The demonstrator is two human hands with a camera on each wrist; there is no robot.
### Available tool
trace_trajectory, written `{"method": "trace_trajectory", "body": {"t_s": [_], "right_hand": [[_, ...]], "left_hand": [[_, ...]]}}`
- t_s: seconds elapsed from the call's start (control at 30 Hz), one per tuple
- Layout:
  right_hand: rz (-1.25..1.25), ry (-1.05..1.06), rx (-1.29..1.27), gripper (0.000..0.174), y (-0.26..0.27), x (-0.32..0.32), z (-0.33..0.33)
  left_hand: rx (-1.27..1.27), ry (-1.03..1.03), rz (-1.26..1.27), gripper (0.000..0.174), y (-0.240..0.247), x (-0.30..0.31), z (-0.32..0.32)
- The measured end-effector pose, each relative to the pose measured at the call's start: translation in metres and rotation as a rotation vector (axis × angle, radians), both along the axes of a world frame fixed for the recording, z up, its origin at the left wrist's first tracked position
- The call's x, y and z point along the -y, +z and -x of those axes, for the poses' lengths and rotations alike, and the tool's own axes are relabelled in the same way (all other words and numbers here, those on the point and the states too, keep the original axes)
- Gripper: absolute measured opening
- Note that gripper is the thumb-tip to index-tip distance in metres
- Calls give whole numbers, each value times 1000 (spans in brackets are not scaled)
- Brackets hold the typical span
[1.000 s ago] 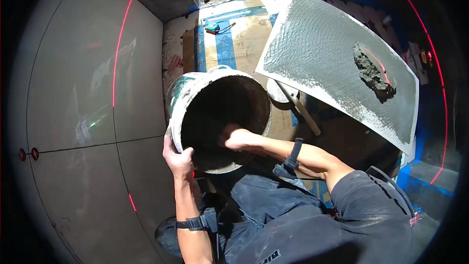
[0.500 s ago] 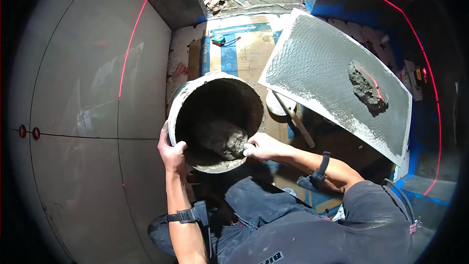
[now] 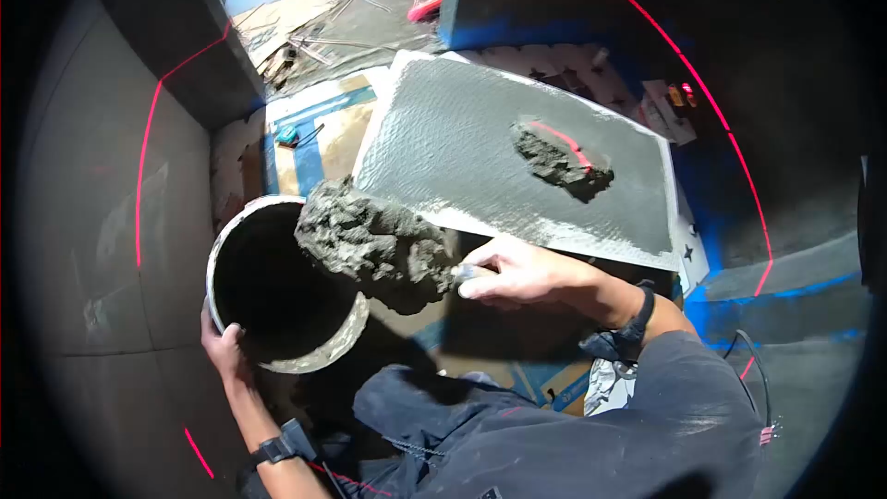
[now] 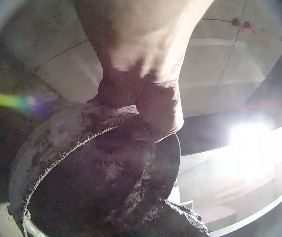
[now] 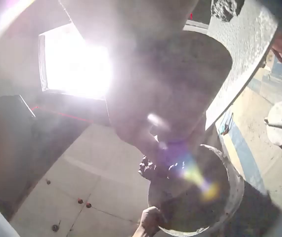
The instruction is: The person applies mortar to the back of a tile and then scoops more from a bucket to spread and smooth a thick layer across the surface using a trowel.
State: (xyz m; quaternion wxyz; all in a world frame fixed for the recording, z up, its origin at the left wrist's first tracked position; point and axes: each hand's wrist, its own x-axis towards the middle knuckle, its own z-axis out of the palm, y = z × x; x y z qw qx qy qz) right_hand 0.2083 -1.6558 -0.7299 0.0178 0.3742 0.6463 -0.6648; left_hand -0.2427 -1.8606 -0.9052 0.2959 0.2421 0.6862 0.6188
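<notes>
My right hand (image 3: 480, 275) grips the handle of a tool that carries a big lump of wet grey mortar (image 3: 370, 245), lifted above the rim of a mortar-smeared bucket (image 3: 226, 249). The tool's blade is hidden under the lump. My left hand (image 3: 224, 344) grips the near rim of the bucket (image 4: 57, 163). Behind the lump, a large tile (image 3: 462, 148) leans tilted, its back combed with mortar, and a smaller mortar heap (image 3: 559, 162) sits on it. In the right wrist view, glare hides the hand, and the bucket (image 5: 232, 190) shows below.
Grey tiled wall (image 3: 102, 222) with a red laser line (image 3: 140, 185) runs on the left. Cardboard and blue tape (image 3: 309, 152) cover the floor past the bucket. A round white stand (image 5: 281, 123) sits under the tile. Rubble lies at the back.
My right hand has come up out of the bucket with a load of mortar and moved right, toward the tile. My left hand has stayed on the bucket rim. The head view has swung right.
</notes>
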Motion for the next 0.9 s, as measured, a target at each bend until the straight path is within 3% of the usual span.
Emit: {"method": "trace_trajectory", "body": {"t_s": [0.03,0.1,0.2,0.23,0.3,0.37,0.43,0.5,0.57,0.8,0.87,0.9], "right_hand": [[-98,-17,82,22,15,8,2],[-60,-152,109,20,38,7,-24],[-235,-360,245,14,90,-2,-74],[-383,-404,207,21,87,-9,-96],[-949,-315,440,21,94,-20,-126],[-1161,-426,662,20,98,-20,-138],[-1486,-384,777,16,61,-30,-163],[-1481,-355,993,15,27,-44,-185],[-1545,-361,934,12,27,-46,-195],[-1568,-458,898,21,65,-30,-196],[-1520,-398,956,23,81,-29,-189],[-1535,-347,973,23,86,-30,-185]], "left_hand": [[-68,-7,-31,75,-18,14,21],[21,-7,-59,74,-39,21,36],[-23,-45,26,75,-5,22,36],[-28,-51,20,75,4,17,29],[3,18,-58,76,20,10,13],[-21,9,3,78,5,17,24],[-51,-48,58,78,4,16,30],[-10,-41,2,78,13,12,19],[-39,-8,23,78,17,7,3],[-58,-31,4,78,3,9,3],[-69,-9,19,77,26,2,-12],[-91,8,75,76,13,6,1]]}}
